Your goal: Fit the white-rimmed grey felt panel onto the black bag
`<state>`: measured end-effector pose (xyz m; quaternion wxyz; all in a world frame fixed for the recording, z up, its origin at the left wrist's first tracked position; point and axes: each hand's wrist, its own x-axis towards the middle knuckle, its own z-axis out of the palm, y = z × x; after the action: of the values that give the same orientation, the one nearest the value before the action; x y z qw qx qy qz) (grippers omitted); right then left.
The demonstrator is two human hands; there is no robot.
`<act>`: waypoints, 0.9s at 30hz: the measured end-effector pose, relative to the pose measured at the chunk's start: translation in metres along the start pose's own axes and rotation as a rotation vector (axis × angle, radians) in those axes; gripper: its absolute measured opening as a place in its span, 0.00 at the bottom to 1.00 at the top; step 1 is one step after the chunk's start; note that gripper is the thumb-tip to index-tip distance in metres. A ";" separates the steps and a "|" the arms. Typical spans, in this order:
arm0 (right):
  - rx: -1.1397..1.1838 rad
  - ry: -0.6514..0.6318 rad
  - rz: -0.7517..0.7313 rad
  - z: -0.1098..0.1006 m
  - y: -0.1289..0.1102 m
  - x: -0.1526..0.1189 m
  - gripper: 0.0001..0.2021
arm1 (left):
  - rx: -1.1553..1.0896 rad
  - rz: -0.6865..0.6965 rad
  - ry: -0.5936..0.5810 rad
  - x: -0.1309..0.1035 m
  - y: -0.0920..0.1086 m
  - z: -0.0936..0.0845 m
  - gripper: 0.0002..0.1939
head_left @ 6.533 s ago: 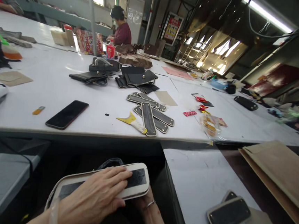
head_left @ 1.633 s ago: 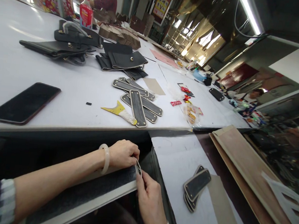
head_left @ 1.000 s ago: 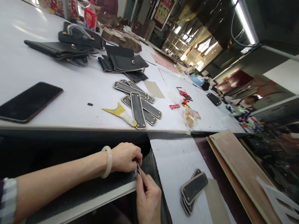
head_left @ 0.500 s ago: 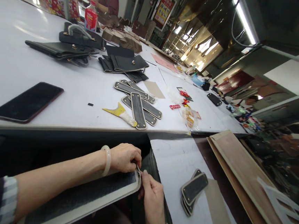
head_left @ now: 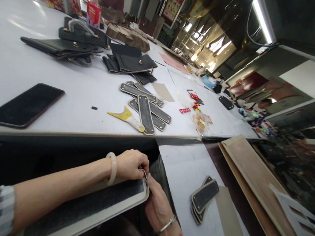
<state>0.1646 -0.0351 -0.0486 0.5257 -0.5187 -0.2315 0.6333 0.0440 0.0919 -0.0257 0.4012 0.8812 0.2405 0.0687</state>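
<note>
Both hands (head_left: 140,182) — cream-edged felt panel (head_left: 91,207)

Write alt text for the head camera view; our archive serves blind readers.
Both hands meet at the end of a long cream-edged panel with a dark textured face: the left hand pinches its corner and the right hand presses its end. On the white table beyond lie a black phone, dark cream-edged strips and a yellow scraper.
</note>
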 end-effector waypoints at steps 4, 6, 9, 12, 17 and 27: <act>-0.003 -0.010 -0.015 0.002 0.001 0.000 0.17 | -0.015 -0.023 -0.020 0.000 0.001 -0.002 0.10; -0.040 -0.023 -0.035 0.003 0.001 0.000 0.17 | -0.021 -0.036 -0.026 0.000 0.002 -0.003 0.10; -0.148 -0.013 -0.075 0.001 0.003 -0.001 0.18 | -0.025 -0.054 -0.032 0.000 0.002 -0.004 0.10; -0.363 0.008 -0.122 -0.004 0.007 0.000 0.21 | -0.027 -0.053 -0.033 -0.001 0.002 -0.004 0.10; -0.603 0.029 -0.148 -0.009 0.004 0.001 0.25 | -0.033 -0.020 -0.045 -0.003 0.003 -0.004 0.12; -0.860 0.062 -0.142 -0.011 -0.003 0.001 0.27 | -0.071 0.003 -0.142 0.006 -0.008 0.001 0.12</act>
<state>0.1757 -0.0356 -0.0506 0.3107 -0.6919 -0.4935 0.4257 0.0462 0.0987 -0.0324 0.4481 0.8694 0.2077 0.0152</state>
